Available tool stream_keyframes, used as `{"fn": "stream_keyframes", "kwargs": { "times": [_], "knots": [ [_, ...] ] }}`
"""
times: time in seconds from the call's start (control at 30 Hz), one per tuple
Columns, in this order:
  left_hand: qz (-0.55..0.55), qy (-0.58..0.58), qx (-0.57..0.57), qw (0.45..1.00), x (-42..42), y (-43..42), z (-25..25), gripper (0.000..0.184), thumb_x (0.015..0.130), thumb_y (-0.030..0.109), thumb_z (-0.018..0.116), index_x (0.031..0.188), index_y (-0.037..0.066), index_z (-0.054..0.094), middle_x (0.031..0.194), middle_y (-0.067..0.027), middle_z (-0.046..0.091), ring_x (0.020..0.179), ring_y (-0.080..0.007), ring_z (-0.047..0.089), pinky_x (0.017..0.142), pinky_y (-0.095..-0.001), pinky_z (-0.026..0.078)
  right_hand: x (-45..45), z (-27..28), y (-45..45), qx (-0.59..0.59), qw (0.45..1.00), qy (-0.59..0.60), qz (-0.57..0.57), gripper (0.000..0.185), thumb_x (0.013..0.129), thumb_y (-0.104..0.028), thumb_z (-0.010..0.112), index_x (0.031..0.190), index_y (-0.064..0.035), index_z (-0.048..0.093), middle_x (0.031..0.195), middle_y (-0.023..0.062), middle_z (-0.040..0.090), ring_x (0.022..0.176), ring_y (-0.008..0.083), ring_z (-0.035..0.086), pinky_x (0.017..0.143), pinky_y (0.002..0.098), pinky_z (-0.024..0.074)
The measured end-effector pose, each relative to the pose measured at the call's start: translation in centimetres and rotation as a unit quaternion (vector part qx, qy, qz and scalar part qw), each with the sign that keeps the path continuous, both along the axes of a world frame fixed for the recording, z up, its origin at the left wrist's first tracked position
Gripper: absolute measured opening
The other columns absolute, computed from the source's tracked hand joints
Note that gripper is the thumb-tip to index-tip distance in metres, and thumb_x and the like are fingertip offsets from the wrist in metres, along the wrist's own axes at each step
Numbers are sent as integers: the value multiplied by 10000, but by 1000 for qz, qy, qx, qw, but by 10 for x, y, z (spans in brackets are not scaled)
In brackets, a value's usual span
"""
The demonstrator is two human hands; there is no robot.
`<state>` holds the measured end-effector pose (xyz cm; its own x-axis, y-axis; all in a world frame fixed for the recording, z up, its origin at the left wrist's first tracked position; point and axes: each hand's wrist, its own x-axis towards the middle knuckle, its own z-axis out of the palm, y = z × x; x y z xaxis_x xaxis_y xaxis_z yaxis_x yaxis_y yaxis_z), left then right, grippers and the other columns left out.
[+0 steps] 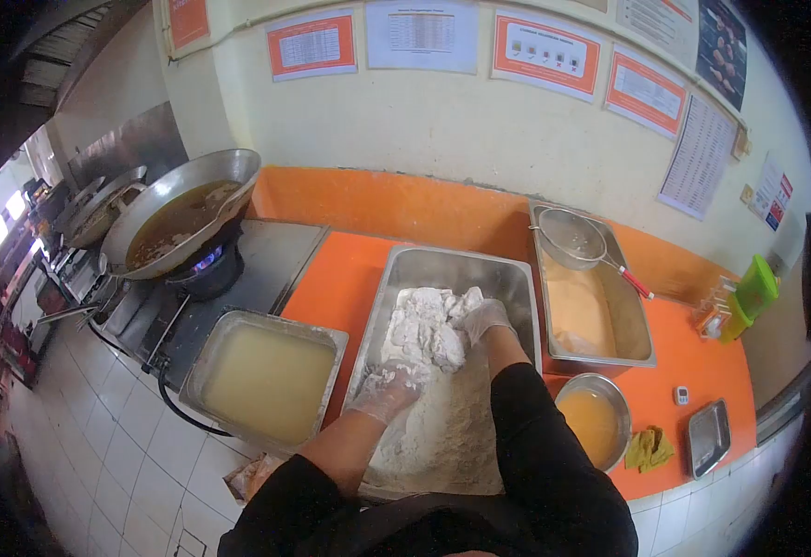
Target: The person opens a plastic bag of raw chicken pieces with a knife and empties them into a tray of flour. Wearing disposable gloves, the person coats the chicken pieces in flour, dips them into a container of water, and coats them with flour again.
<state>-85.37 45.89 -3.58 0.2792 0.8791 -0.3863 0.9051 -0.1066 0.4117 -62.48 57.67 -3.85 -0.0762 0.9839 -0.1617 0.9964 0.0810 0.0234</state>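
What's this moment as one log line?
gloved left hand: in flour | gloved right hand: on flour-coated pieces | container: steel pan | wok: brown liquid | burner: lit

White tile floor, seven to nine o'clock; cream wall, twelve; bright windows, ten; orange counter, three.

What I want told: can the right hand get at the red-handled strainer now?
Probably yes: the right hand need only leave the floured pieces and clear the tray rim; nothing covers the strainer.
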Motion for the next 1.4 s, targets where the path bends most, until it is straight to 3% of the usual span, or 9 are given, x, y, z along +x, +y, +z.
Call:
{"fn": "stream_keyframes", "kwargs": {
  "times": [0.07, 0.17, 0.3, 0.57, 0.67, 1.0, 1.2, 1.27, 1.4],
  "knots": [
    [109, -36, 32, 993, 2, -16, -19, 572, 744, 512, 520, 1204, 179, 460, 1298, -150, 371, 1206, -312, 346, 1005, -426, 277, -19, 47, -31, 3, 999, 29, -35, 468, 789, -400, 519, 1041, -6, 548, 1018, 197, 583, 972, 315, 562, 829, 350, 440],
    [98, -24, 78, 992, -5, -18, -20, 578, 753, 503, 520, 1226, 180, 448, 1326, -144, 343, 1220, -317, 328, 1018, -413, 266, 13, -6, 12, 87, 976, 161, -115, 350, 791, -283, 521, 981, 9, 560, 993, 221, 584, 959, 327, 565, 817, 361, 447],
    [28, -56, 122, 991, -3, 6, -12, 540, 754, 456, 519, 1208, 171, 456, 1303, -142, 361, 1200, -308, 345, 1006, -404, 277, 24, 24, 5, 232, 941, 200, -147, 252, 784, -174, 507, 970, -34, 602, 961, 214, 602, 909, 331, 593, 804, 407, 463],
    [16, -107, 315, 943, 6, 14, -2, 440, 756, 352, 506, 1144, 145, 496, 1233, -136, 421, 1138, -281, 405, 964, -382, 324, -56, 82, -70, -36, 992, -11, 120, 320, 833, -245, 437, 917, -21, 649, 970, 179, 613, 906, 299, 599, 785, 380, 464],
    [20, -79, 317, 945, -5, 7, -29, 404, 757, 313, 501, 1120, 134, 512, 1207, -135, 444, 1115, -271, 428, 948, -374, 342, -59, -27, -42, -15, 999, 30, 7, 348, 796, -326, 492, 897, -36, 656, 955, 171, 617, 916, 297, 596, 781, 367, 464],
    [-9, -12, 391, 920, -12, 29, -70, 301, 759, 182, 484, 1039, 101, 562, 1120, -128, 519, 1038, -237, 504, 895, -347, 401, -40, 123, -90, -147, 978, 33, 142, 373, 686, -348, 602, 884, -36, 658, 923, 178, 623, 870, 301, 597, 750, 355, 463],
    [-258, 206, 278, 902, 2, 97, -91, 300, 799, 150, 415, 1042, 70, 570, 1118, -135, 542, 1024, -267, 528, 872, -376, 419, -28, 93, -71, -162, 960, -31, 226, 382, 663, -386, 623, 835, -48, 666, 863, 169, 632, 791, 309, 606, 707, 368, 462],
    [-280, 216, 221, 909, 12, 65, -15, 262, 740, 109, 466, 963, 53, 592, 1031, -139, 580, 961, -269, 553, 851, -365, 436, -12, 54, -50, -122, 965, 62, 223, 345, 660, -355, 635, 817, -49, 668, 832, 161, 636, 774, 302, 606, 693, 377, 460],
    [-291, 181, 230, 911, 9, 63, -16, 267, 738, 109, 470, 965, 50, 596, 1009, -154, 586, 973, -284, 547, 862, -370, 430, -17, 96, -72, -189, 945, 29, 266, 282, 681, -307, 617, 820, -67, 672, 788, 126, 641, 694, 246, 599, 617, 358, 455]
  ]
}}
